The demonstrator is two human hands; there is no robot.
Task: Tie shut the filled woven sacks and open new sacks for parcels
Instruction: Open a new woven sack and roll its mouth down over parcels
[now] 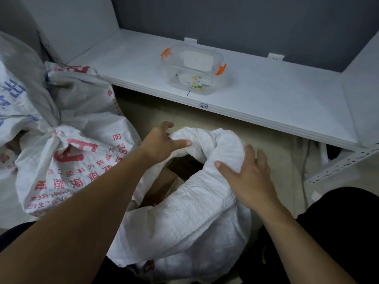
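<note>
A white woven sack point(190, 218) stands open on the floor in front of me, its rolled rim forming a ring. Brown cardboard parcels point(172, 179) show inside the mouth. My left hand point(162, 140) grips the far left part of the rim, thumb on top of the fabric. My right hand point(246, 175) lies on the right side of the rim with its fingers spread and fairly straight. To the left, a filled sack with red print point(71, 160) is knotted shut at its top.
More filled woven sacks point(18, 95) with blue and red print are piled at the left. A low white shelf point(266, 95) runs across behind, holding a clear plastic box with orange clips point(192, 68). A perforated shelf post point(340, 167) stands at right.
</note>
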